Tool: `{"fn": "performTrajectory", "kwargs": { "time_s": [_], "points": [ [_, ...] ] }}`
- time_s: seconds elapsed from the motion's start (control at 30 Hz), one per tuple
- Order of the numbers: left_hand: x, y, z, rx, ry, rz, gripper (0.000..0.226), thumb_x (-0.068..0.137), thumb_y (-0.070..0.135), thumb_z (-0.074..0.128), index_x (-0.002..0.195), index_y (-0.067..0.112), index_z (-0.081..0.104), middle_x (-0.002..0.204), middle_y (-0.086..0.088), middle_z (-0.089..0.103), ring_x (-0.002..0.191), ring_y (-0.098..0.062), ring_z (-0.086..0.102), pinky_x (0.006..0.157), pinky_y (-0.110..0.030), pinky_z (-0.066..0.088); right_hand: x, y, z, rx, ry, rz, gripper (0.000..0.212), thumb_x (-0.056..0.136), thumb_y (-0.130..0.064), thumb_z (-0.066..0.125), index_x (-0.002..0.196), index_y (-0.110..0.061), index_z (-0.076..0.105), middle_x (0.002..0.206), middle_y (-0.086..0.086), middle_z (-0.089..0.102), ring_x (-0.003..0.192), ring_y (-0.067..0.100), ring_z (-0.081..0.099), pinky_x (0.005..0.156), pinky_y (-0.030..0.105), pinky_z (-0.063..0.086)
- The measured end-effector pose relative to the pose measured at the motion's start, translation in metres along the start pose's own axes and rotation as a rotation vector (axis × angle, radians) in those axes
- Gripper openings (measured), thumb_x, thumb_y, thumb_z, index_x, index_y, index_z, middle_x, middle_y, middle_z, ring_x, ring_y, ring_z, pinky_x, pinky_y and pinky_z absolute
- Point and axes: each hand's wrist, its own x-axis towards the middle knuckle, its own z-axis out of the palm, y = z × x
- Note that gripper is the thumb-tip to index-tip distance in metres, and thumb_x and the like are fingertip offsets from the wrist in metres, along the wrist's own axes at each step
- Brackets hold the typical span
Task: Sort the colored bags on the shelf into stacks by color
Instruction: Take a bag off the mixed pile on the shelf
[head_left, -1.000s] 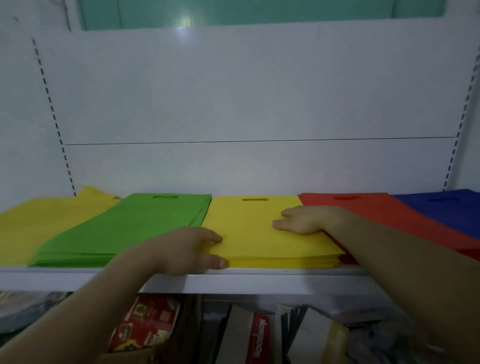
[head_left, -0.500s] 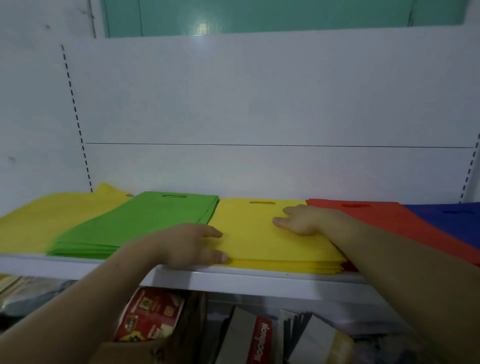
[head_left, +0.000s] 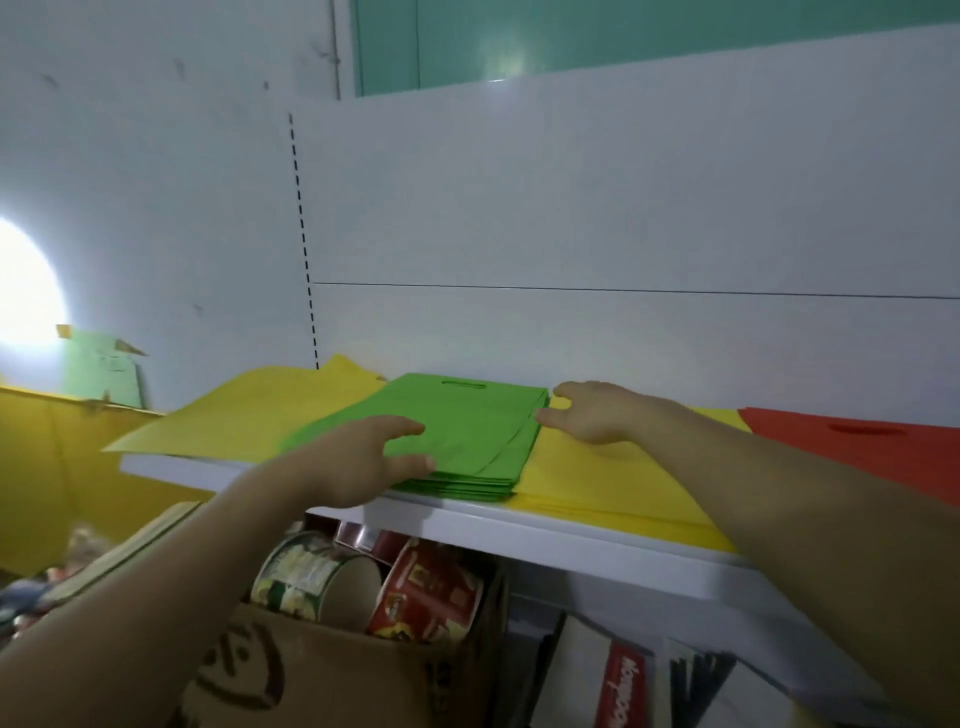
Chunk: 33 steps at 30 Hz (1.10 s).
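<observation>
A green stack of bags (head_left: 467, 421) lies on the white shelf (head_left: 571, 540). To its left lie loose yellow bags (head_left: 249, 410), skewed and jutting over the shelf's end. On its right is a neat yellow stack (head_left: 597, 483), then a red stack (head_left: 857, 447) at the right edge. My left hand (head_left: 363, 462) rests on the green stack's front left corner, fingers and thumb lying on top. My right hand (head_left: 587, 415) rests on the yellow stack, its fingertips touching the green stack's right edge.
Under the shelf stands a cardboard box (head_left: 332, 670) holding a green-labelled can (head_left: 306, 577) and a red can (head_left: 426, 592). Books or cartons (head_left: 618, 680) stand to its right. A yellow container (head_left: 41, 467) is at the far left. A white panel backs the shelf.
Both hands have moved left from the middle yellow stack to the green stack. The view has swung left, so the blue stack is out of sight.
</observation>
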Motion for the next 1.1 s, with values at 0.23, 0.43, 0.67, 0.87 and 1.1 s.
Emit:
{"fn": "performTrajectory", "kwargs": {
  "time_s": [0.23, 0.43, 0.67, 0.87, 1.1],
  "points": [
    [-0.031, -0.112, -0.046, -0.007, 0.048, -0.051, 0.064, 0.088, 0.051, 0.053, 0.144, 0.026, 0.035, 0.152, 0.002, 0.03, 0.138, -0.018, 0.031, 0.109, -0.031, 0.027, 0.03, -0.134, 0.016, -0.021, 0.003, -0.074, 0.075, 0.095, -0.06, 0.033, 0.152, -0.013, 0.019, 0.159, 0.007, 0.018, 0.144, 0.025, 0.021, 0.115, 0.032, 0.02],
    [-0.054, -0.203, -0.079, 0.014, 0.024, -0.096, 0.061, 0.09, 0.051, 0.049, 0.144, 0.027, 0.033, 0.153, 0.004, 0.03, 0.138, -0.019, 0.031, 0.11, -0.036, 0.03, 0.06, -0.231, 0.047, 0.007, -0.037, -0.089, 0.075, 0.094, -0.063, 0.033, 0.152, -0.017, 0.02, 0.16, 0.004, 0.015, 0.145, 0.025, 0.019, 0.117, 0.036, 0.019],
    [-0.044, -0.267, -0.095, -0.024, 0.028, -0.125, 0.062, 0.089, 0.052, 0.051, 0.144, 0.028, 0.033, 0.151, 0.003, 0.032, 0.136, -0.02, 0.035, 0.107, -0.036, 0.033, 0.096, -0.284, 0.055, 0.014, -0.055, -0.069, 0.075, 0.094, -0.062, 0.035, 0.152, -0.017, 0.019, 0.159, 0.006, 0.017, 0.144, 0.026, 0.023, 0.115, 0.036, 0.023],
    [-0.004, -0.292, -0.099, -0.043, 0.058, -0.119, 0.062, 0.089, 0.052, 0.051, 0.143, 0.027, 0.034, 0.152, 0.004, 0.032, 0.134, -0.019, 0.038, 0.103, -0.032, 0.033, 0.146, -0.29, 0.054, -0.056, -0.054, -0.039, 0.076, 0.094, -0.061, 0.034, 0.152, -0.013, 0.019, 0.159, 0.005, 0.018, 0.144, 0.025, 0.021, 0.115, 0.035, 0.022],
    [0.054, -0.318, -0.102, -0.04, 0.06, -0.178, 0.059, 0.09, 0.05, 0.051, 0.142, 0.025, 0.036, 0.151, 0.001, 0.033, 0.136, -0.021, 0.034, 0.107, -0.033, 0.03, 0.208, -0.276, 0.053, -0.131, -0.114, 0.056, 0.079, 0.094, -0.062, 0.036, 0.15, -0.008, 0.022, 0.157, 0.009, 0.023, 0.142, 0.027, 0.026, 0.114, 0.038, 0.026]
  ]
}}
